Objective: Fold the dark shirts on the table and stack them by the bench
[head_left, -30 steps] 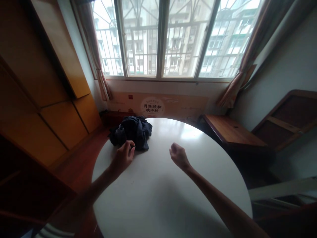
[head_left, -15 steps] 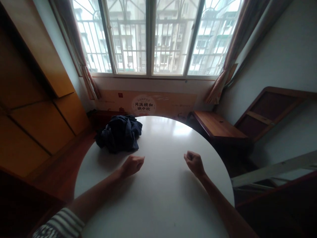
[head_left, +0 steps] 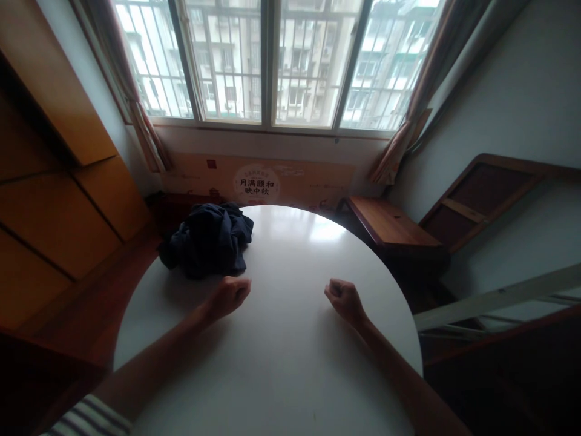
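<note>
My left hand (head_left: 230, 295) is closed in a fist over the white round table (head_left: 281, 363), near the front of a crumpled dark navy cloth (head_left: 206, 239). The cloth lies bunched in a heap at the table's far left edge; its kind, perhaps a garment, cannot be made out. To the right, my right hand (head_left: 347, 298) is also a fist, held apart from the left with bare tabletop between them. Neither fist shows anything in its fingers. Whether the fists rest on the surface or hover just above it is hard to tell.
Behind the table, a printed banner (head_left: 295, 181) runs below a barred window (head_left: 231, 66). A wooden bench-like piece (head_left: 390, 224) stands at the back right, beside a wooden frame (head_left: 481, 194) against the wall. Orange-brown cabinets (head_left: 45, 236) line the left side.
The view has turned slightly, so the room, table and cloth sit a little further left and higher in the picture. Both hands stay in fists at nearly the same spots over the table.
</note>
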A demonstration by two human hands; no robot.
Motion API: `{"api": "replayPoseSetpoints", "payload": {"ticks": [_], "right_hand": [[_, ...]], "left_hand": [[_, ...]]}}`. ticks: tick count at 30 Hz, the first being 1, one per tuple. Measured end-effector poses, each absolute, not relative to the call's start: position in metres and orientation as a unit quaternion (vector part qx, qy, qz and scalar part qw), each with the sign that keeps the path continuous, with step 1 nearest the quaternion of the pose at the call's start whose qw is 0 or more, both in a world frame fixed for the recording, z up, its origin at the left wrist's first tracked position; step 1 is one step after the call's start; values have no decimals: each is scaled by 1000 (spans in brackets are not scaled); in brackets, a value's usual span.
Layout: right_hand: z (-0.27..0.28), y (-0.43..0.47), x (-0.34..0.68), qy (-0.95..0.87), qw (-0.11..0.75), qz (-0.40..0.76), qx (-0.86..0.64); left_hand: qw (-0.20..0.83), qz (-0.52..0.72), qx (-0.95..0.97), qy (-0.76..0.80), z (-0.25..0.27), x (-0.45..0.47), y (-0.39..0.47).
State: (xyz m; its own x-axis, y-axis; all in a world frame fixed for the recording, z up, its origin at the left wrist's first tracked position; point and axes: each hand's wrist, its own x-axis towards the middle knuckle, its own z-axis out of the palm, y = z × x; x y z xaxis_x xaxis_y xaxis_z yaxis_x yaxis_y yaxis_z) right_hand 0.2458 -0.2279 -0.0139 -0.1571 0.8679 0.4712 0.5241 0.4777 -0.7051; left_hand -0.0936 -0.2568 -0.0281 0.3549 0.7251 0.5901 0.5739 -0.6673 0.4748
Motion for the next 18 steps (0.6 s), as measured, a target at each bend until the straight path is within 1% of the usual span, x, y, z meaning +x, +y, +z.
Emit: {"api": "replayPoseSetpoints", "payload": {"ticks": [7,14,16,18], "right_hand": [[-25,-223,246,-740,456,184,-458],[-18,-227,242,-737,455,201,-458],[-15,-229,240,-730,461,219,-454],[-13,-232,237,-732,455,266,-432]], "left_hand": [[99,420,813,392,-29,-91,-254],[108,450,779,424,-24,-89,-251],[120,451,778,421,-24,-89,-251],[127,451,778,418,-24,-89,-253]]}}
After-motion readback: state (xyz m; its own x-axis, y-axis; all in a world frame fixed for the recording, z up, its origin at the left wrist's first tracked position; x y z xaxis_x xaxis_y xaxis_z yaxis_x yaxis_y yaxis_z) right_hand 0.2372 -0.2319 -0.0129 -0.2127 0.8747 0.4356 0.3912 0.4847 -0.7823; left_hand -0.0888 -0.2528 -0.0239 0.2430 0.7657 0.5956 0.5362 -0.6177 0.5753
